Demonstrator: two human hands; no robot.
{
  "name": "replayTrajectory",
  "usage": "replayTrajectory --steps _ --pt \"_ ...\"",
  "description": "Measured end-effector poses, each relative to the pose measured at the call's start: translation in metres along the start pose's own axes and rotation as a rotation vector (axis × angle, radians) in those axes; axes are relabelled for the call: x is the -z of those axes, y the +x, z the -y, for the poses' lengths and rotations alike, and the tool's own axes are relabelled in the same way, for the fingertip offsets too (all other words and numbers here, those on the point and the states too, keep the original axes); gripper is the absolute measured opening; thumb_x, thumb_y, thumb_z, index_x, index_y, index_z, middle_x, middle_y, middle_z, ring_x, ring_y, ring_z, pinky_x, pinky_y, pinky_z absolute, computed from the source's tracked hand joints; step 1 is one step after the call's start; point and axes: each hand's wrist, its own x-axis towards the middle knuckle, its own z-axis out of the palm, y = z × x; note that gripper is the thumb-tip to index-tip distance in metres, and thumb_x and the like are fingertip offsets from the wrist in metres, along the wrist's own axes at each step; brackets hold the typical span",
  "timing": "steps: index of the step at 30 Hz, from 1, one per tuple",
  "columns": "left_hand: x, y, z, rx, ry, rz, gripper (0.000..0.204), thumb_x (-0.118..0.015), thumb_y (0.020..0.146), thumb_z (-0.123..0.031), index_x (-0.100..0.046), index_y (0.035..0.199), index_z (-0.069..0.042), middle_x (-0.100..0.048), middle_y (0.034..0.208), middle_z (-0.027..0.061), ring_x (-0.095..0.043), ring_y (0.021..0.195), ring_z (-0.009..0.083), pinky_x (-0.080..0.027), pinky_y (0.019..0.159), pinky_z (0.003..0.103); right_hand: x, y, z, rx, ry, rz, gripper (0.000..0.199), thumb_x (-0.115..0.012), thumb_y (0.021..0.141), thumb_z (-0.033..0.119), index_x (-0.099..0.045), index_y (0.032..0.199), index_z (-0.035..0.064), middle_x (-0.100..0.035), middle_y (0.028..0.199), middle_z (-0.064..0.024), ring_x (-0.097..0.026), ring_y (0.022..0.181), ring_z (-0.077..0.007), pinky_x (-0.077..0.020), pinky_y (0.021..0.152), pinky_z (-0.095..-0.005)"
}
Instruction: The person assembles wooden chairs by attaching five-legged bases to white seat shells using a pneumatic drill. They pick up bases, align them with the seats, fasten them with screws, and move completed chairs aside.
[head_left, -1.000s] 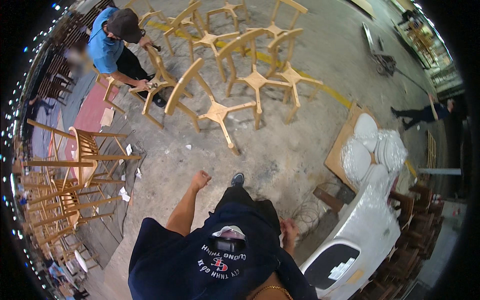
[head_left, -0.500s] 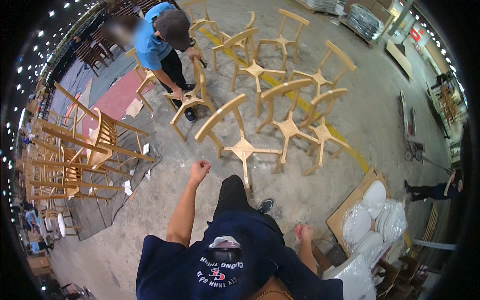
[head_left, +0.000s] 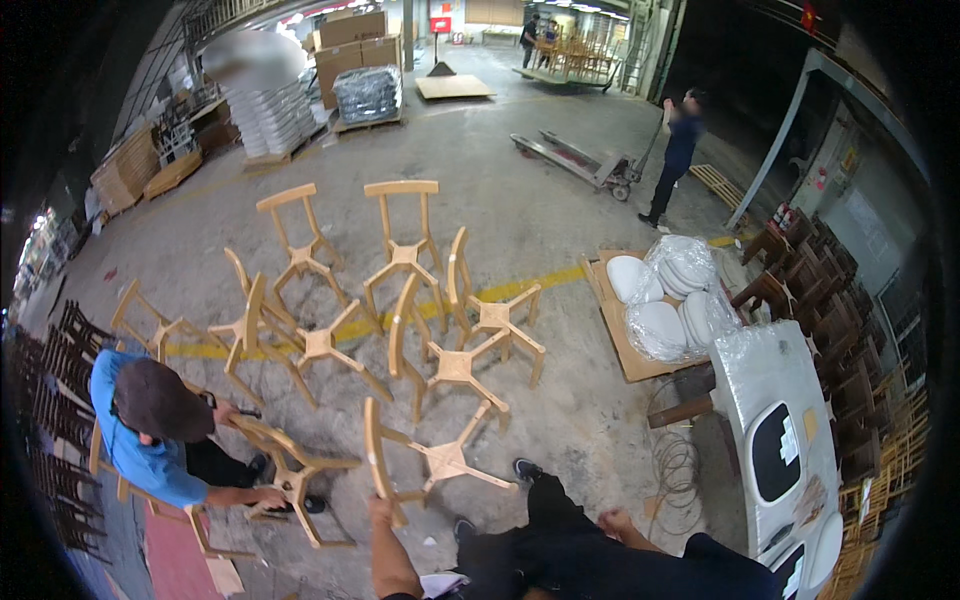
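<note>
Left hand (head_left: 380, 508) grips the curved backrest of a chair frame (head_left: 432, 460) lying on its side on the concrete floor (head_left: 560, 200), right in front of the person; fingers closed round the wood. Right hand (head_left: 612, 523) hangs free near the thigh, fingers loosely curled, holding nothing. More frames (head_left: 400, 250) scattered upside down beyond, across a yellow line (head_left: 545, 283). Co-worker in blue (head_left: 150, 440) crouches at left, hands on another frame (head_left: 290, 475). White seat pads (head_left: 665, 295) on a pallet at right. Another person (head_left: 678, 150) by a pallet jack far off.
</note>
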Motion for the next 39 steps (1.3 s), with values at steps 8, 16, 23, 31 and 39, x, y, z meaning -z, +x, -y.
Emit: replayTrajectory --steps 8,16,23,31,39 --pt "0.026 -0.002 0.073 -0.166 0.046 0.182 0.08 -0.075 0.078 -0.012 -0.041 0.151 -0.009 -0.072 0.1 0.0265 -0.074 0.087 0.0419 -0.058 0.076 0.053 -0.084 -0.04 0.011 -0.002 -0.037 -0.009 0.025 -0.072 0.096 0.022 -0.072 0.079 0.0043 -0.071 0.075 -0.0071 -0.063 0.064 -0.0131 -0.0472 0.058 -0.0299" --pt "-0.027 -0.14 0.096 -0.054 0.505 0.621 0.097 -0.075 0.087 -0.045 -0.019 0.157 -0.009 -0.073 0.103 0.0334 -0.068 0.104 0.0571 -0.055 0.087 0.06 -0.291 -0.046 0.133 0.069 0.136 0.473 0.038 -0.078 0.096 0.04 -0.075 0.116 0.0089 -0.072 0.101 -0.0031 -0.067 0.086 -0.0134 -0.0557 0.076 -0.0309" --pt "-0.073 -0.154 0.073 -0.039 -0.385 0.973 0.06 -0.057 0.106 -0.058 -0.071 0.126 -0.004 -0.075 0.097 0.0093 -0.066 0.08 0.0179 -0.053 0.076 0.033 -0.201 -0.033 0.057 0.188 0.628 0.297 0.026 -0.08 0.091 0.015 -0.071 0.108 -0.0023 -0.068 0.081 -0.0024 -0.066 0.073 -0.0135 -0.0549 0.068 -0.0305" --pt "-0.166 -0.176 -0.001 0.55 -1.233 1.076 0.103 -0.069 0.086 -0.079 -0.04 0.156 -0.01 -0.052 0.154 0.0159 -0.053 0.135 0.0337 -0.037 0.12 0.054 0.091 -0.347 -0.063 0.335 0.613 0.098 0.04 -0.079 0.097 0.022 -0.067 0.125 -0.0037 -0.075 0.107 -0.0114 -0.074 0.097 -0.0211 -0.0614 0.089 -0.0376" --pt "-0.276 -0.609 0.045 0.435 -0.815 1.998 0.029 -0.078 0.085 0.005 -0.061 0.098 -0.014 -0.058 0.095 -0.001 -0.061 0.103 0.0215 -0.049 0.098 0.043 0.142 -0.648 -0.391 0.208 0.506 -1.386 0.06 -0.081 0.092 0.019 -0.06 0.146 0.0014 -0.069 0.135 -0.014 -0.065 0.126 -0.0244 -0.0505 0.107 -0.0401"
